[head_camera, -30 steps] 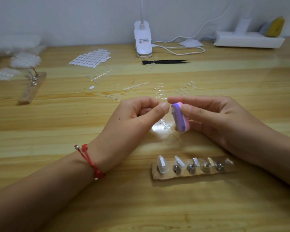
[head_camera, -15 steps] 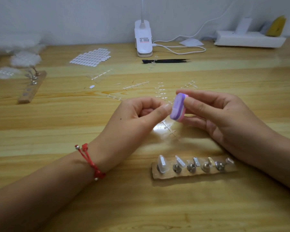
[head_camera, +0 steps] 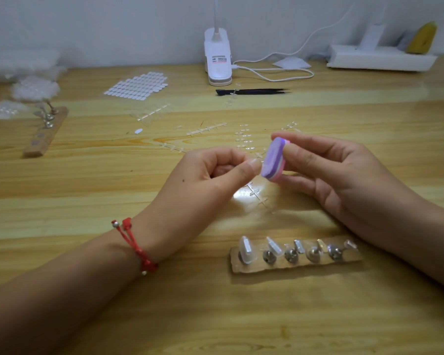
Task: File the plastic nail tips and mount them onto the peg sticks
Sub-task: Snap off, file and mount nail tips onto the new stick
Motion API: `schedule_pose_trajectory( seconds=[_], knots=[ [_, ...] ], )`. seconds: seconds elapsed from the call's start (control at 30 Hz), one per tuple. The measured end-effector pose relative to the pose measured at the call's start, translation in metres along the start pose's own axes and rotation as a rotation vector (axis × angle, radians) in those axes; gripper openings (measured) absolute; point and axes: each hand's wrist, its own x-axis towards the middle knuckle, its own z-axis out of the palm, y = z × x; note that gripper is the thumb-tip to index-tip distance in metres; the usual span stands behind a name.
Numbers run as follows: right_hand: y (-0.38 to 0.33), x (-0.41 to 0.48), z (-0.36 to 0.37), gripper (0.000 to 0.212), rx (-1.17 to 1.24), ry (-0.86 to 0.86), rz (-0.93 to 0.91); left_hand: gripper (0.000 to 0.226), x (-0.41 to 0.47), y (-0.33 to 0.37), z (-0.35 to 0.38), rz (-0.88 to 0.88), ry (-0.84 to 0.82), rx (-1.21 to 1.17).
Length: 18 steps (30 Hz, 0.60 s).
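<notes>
Only writing in view is a sticker on the white clip lamp base [head_camera: 218, 73] at the back of the worktop [head_camera: 87, 196]: a red mark over lines of dark print, too small to read. Left hand [head_camera: 210, 175] is curled, thumb and forefinger pinched on a clear nail tip [head_camera: 260, 162]. Just a sliver of it shows past the thumb, held up off the worktop against the face of the file block [head_camera: 273, 160]. Right hand [head_camera: 344, 175] grips that block, thumb on its right side and forefinger over the top end, other fingers loosely bent below. Block is a short rounded oval pad, purple face toward the left hand, pink layer behind, top tilted right. Peg strip [head_camera: 295, 266] lies nearer the person, just beside the right forearm: rough wooden slat with five metal ball-foot pegs in a row, each carrying a clear tip. Leftmost mounted tip [head_camera: 245, 249] is the broadest; they narrow toward the right. Clear plastic sprues [head_camera: 208, 128] lie scattered beyond the hands. Further back: sheet of white oval tabs [head_camera: 136, 84], black tweezers [head_camera: 251, 92], second wooden strip [head_camera: 46, 131] at left with a few pegs standing at its far end. Red cord bracelet [head_camera: 136, 247] on the left wrist.
</notes>
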Motion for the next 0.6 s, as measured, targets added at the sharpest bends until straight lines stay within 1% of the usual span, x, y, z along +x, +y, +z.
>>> schedule_pose_trajectory(
  seconds=[0.1, 0.23, 0.37, 0.47, 0.6],
  knots=[
    [-0.0003, -0.0013, 0.0024, 0.029, -0.035, -0.053, 0.016, 0.024, 0.0000, 0.0006, -0.0001, 0.003, 0.027, -0.005],
    [-0.0003, 0.0004, -0.0008, 0.023, 0.020, 0.025, 0.004, 0.021, -0.0001, 0.0000, 0.0004, 0.001, 0.014, 0.005],
    [0.0003, -0.0020, 0.0025, 0.031, -0.091, -0.007, -0.013, 0.021, -0.0003, 0.0009, 0.0001, 0.004, 0.013, -0.010],
    [0.0010, -0.0003, 0.0003, 0.027, -0.024, 0.071, -0.055, 0.021, -0.0010, 0.0002, -0.0001, -0.004, -0.025, 0.016],
    [0.0002, -0.0017, 0.0018, 0.030, -0.079, -0.007, -0.029, 0.021, 0.0004, 0.0000, -0.0017, -0.001, 0.012, -0.001]
  ],
)
